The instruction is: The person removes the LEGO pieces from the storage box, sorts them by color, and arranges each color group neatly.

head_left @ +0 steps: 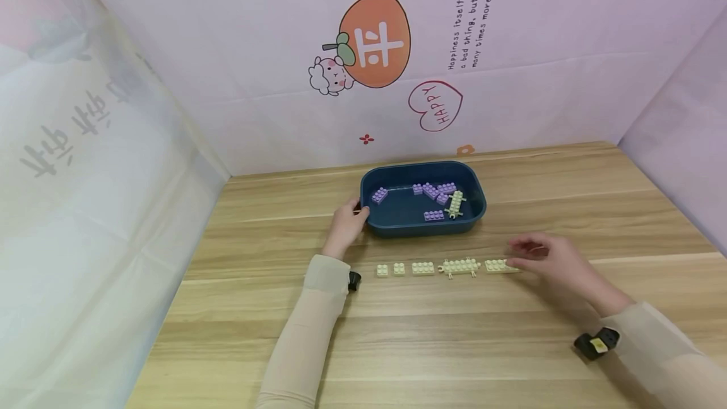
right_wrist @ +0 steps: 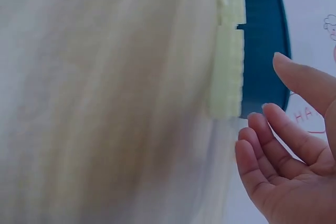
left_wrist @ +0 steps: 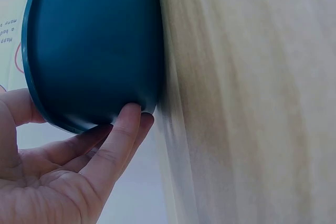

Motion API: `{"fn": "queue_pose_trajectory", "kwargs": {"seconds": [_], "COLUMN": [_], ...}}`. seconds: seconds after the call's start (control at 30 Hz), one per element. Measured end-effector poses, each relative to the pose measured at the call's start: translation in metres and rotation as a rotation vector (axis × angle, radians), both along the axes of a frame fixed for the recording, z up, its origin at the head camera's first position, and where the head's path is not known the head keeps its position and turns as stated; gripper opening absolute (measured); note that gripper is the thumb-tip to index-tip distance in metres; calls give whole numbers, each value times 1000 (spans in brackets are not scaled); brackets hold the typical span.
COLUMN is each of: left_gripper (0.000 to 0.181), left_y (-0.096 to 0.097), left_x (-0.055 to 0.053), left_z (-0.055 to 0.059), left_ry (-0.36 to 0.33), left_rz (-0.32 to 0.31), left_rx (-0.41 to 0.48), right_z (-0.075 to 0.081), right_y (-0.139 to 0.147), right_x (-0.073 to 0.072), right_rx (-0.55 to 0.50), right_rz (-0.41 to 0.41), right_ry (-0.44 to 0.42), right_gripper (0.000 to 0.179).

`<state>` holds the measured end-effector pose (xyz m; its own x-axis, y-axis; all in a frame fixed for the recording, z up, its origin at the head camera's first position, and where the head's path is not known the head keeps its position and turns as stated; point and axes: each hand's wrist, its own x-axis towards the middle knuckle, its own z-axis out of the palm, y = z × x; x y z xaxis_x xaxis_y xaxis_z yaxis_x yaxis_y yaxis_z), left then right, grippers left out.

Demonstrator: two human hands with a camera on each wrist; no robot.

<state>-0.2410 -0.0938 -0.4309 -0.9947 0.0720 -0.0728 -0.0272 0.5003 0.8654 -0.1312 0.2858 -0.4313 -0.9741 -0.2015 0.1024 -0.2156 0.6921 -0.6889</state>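
At its left end, the dark blue bin (head_left: 420, 230) is held by my left hand (head_left: 348, 225), with fingers bent against the outer wall; one fingertip passes out of sight behind the rim in the left wrist view. My right hand (head_left: 559, 264) hovers by the right end of a row of pale yellow building bricks. Its thumb and fingers stand apart with nothing between them in the right wrist view. Nearest to it lies a long brick (head_left: 495, 266). Leftward follow a brick piece with small side clips (head_left: 461, 266), another long brick (head_left: 423, 269) and two small square bricks (head_left: 399, 269).
Inside the bin lie several purple bricks (head_left: 430, 191) and one pale yellow piece with clips (head_left: 455, 204). A wood-grain table (head_left: 409, 346) carries everything. Printed cloth (head_left: 272, 112) hangs behind and at both sides.
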Motion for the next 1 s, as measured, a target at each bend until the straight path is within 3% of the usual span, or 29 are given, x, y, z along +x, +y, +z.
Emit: {"fn": "queue_pose_trajectory", "kwargs": {"seconds": [0.1, 0.43, 0.7, 1.0], "left_gripper": [41, 42, 44, 43], "left_y": [0, -3, -3, -1], "left_x": [0, -1, 0, 3], "left_z": [1, 3, 6, 1], "left_ry": [13, 22, 32, 24], "left_rz": [-3, 4, -4, -11], "left_rx": [1, 2, 4, 12], "right_z": [8, 36, 61, 58], "right_y": [0, -21, -44, -61], "right_x": [-2, -20, -40, -66], "right_rx": [-24, -117, -180, -160], "right_rz": [-25, -26, 2, -4], "right_ry": [-10, 72, 30, 57], "right_gripper": [43, 38, 45, 43]}}
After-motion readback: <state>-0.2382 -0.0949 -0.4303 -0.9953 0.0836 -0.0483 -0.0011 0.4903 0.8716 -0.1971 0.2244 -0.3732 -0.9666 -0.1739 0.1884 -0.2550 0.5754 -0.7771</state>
